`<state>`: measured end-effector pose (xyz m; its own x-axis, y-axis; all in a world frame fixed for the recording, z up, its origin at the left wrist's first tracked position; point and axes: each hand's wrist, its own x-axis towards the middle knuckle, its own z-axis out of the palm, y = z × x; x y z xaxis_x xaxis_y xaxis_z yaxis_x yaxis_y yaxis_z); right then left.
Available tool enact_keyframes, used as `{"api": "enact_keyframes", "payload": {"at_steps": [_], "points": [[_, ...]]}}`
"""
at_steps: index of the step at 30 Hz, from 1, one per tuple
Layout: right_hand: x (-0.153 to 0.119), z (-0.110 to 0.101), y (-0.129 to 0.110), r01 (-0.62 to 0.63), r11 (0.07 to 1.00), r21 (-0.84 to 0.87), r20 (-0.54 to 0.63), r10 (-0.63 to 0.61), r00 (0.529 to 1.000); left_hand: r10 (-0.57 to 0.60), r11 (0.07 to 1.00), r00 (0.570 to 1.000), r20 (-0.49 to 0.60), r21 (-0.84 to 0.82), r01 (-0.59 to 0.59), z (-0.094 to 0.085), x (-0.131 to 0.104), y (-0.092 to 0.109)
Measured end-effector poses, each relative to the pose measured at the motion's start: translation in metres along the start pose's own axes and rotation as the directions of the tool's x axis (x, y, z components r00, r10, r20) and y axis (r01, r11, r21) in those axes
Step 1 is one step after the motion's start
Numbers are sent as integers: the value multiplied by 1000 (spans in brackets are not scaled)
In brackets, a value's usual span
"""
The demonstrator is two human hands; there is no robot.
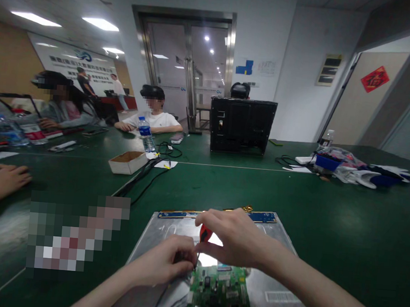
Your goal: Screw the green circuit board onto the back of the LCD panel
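Note:
My right hand (235, 238) is closed around the red and black handle of a screwdriver (205, 234). The screwdriver stands nearly upright, its thin shaft pointing down at the upper left corner of a green circuit board (217, 294). Close beside the shaft, my left hand (166, 261) has its fingers curled together; whatever they pinch is hidden. Both hands are over the silver metal back of a flat display panel (159, 232), on which the board lies. A narrow blue circuit strip (264, 217) runs along the panel's far edge. Dark wires (159, 303) lie below my left hand.
On the green table (355, 231) are a small open box (129, 163), black cables (149, 182), a water bottle (146, 134) and a black monitor (242, 125). Bagged items (353, 167) lie at right. Another person's hands (2, 182) rest at left. People sit across the table.

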<state>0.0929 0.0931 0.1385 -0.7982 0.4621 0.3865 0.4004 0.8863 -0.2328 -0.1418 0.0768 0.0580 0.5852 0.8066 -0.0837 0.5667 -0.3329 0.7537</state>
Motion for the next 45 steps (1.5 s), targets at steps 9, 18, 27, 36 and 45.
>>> {"api": "enact_keyframes", "payload": {"at_steps": [9,18,27,36,45], "points": [[-2,-4,-3,-7,998,64,5,7,1000,-3,999,1000,-14,-39,2,3,-1,0],[-2,-7,-2,20,999,31,15,-21,1000,-7,999,1000,-23,-37,6,2,-1,3],[-2,-4,-5,31,999,22,5,-31,1000,-18,999,1000,5,-45,18,2,0,4],[-3,-7,-6,41,999,15,39,-42,998,-3,1000,1000,8,-23,4,2,-2,5],[-1,-2,-8,50,997,-59,15,-49,999,-21,1000,999,-39,4,22,1,-1,5]]}}
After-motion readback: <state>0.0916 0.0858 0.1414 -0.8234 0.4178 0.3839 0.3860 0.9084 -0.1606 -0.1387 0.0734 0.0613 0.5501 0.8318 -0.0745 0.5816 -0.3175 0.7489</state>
